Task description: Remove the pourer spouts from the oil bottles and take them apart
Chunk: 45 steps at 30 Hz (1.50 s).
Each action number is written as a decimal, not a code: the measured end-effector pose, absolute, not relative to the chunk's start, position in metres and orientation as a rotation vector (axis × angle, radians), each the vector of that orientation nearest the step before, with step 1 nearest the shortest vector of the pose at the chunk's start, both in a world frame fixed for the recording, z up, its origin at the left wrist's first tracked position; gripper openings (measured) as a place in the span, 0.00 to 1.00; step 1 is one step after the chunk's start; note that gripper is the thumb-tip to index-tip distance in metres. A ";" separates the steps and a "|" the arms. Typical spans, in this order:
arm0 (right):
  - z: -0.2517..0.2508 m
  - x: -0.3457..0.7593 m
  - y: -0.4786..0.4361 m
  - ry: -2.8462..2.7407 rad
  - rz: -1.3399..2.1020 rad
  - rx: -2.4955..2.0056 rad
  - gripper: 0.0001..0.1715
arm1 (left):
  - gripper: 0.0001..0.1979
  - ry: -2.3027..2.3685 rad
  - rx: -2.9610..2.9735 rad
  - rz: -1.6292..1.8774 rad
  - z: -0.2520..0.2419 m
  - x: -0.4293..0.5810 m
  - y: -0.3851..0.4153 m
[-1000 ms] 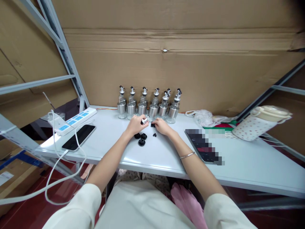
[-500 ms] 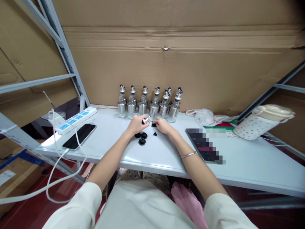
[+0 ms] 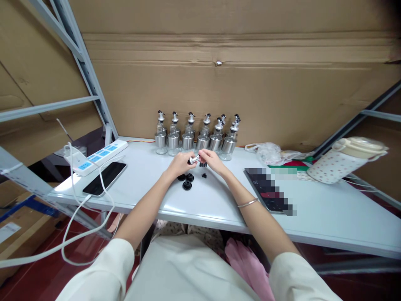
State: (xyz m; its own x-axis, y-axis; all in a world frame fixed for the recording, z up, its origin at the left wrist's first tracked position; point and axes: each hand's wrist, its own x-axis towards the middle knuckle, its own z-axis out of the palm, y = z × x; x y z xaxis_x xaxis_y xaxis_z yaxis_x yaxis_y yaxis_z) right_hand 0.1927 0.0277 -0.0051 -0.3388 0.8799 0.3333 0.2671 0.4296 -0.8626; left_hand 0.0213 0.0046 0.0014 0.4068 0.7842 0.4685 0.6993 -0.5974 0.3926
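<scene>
My left hand (image 3: 181,163) is closed round a silver and black pour spout (image 3: 194,159), its tip pointing right. The fingers of my right hand (image 3: 211,159) are pinched together at that tip; whatever sits between them is too small to make out. Just below the right fingers lie small black pieces (image 3: 203,164), with more tiny black bits (image 3: 204,175) nearer me. Round black stoppers (image 3: 187,185) rest on the table below my left hand. Behind both hands stand several glass bottles with steel bands (image 3: 173,141), topped with pour spouts.
A phone (image 3: 105,179) with a white cable and a power strip (image 3: 103,156) lie at the left. On the right are a dark tablet-like device (image 3: 265,190), a plastic bag (image 3: 267,153) and a spotted jug (image 3: 340,161). Cardboard (image 3: 244,92) walls off the back.
My right hand has lifted from the small black pieces and moved slightly left to the spout's tip. My left hand still holds the spout, now turned a little.
</scene>
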 end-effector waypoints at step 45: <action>0.012 0.190 0.011 -1.647 1.488 -1.255 0.31 | 0.12 1.191 2.820 1.023 0.001 0.024 0.002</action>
State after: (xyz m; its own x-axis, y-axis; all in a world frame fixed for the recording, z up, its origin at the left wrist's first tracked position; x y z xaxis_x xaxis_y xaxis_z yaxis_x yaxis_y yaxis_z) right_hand 0.1896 0.0109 0.0123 -0.3867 0.9073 -0.1651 0.2564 -0.0662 -0.9643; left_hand 0.0243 0.0019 0.0013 0.5278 0.6163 0.5845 0.6708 -0.7245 0.1583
